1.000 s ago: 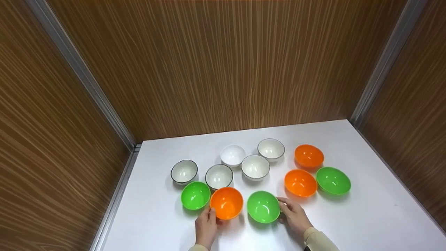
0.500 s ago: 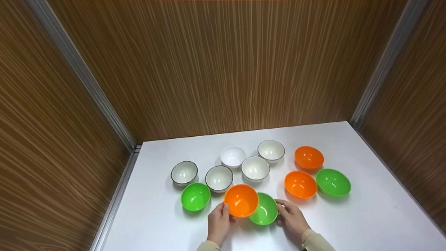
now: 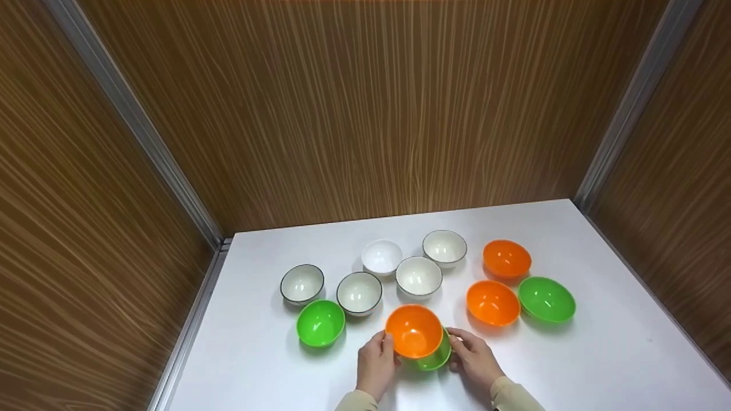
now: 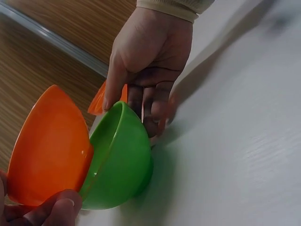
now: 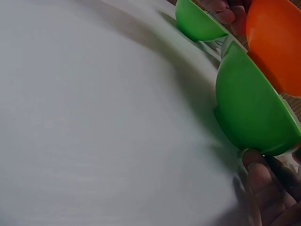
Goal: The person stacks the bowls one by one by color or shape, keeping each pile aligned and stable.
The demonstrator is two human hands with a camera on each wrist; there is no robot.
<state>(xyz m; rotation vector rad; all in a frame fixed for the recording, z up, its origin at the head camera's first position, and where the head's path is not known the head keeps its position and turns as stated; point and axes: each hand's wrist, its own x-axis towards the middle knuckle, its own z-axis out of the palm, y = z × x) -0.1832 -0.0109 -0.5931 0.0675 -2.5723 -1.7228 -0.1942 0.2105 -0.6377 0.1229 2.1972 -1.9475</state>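
My left hand (image 3: pixel 377 365) grips an orange bowl (image 3: pixel 414 331) by its left side, thumb at the rim. That bowl hangs over a green bowl (image 3: pixel 437 358) and hides most of its inside in the head view. On the green bowl's right side, my right hand (image 3: pixel 475 361) pinches the wall, with the thumb at the rim and fingers beneath. In the left wrist view the orange bowl (image 4: pixel 51 146) is tilted, its lower edge overlapping the green bowl's mouth (image 4: pixel 101 146). From the right wrist, the green bowl (image 5: pixel 254 103) shows close to the white table.
A second green bowl (image 3: pixel 321 323) stands at left, near grey-white dark-rimmed bowls (image 3: pixel 359 293) and a plain white bowl (image 3: pixel 382 257). To the right are two orange bowls (image 3: pixel 493 303) and a wider green bowl (image 3: pixel 546 299). Wood-grain walls (image 3: pixel 365 114) enclose the white table (image 3: pixel 245 354).
My left hand has lifted the orange bowl and carried it right, from beside the second green bowl to over the held green bowl. The right hand and its bowl have shifted only slightly.
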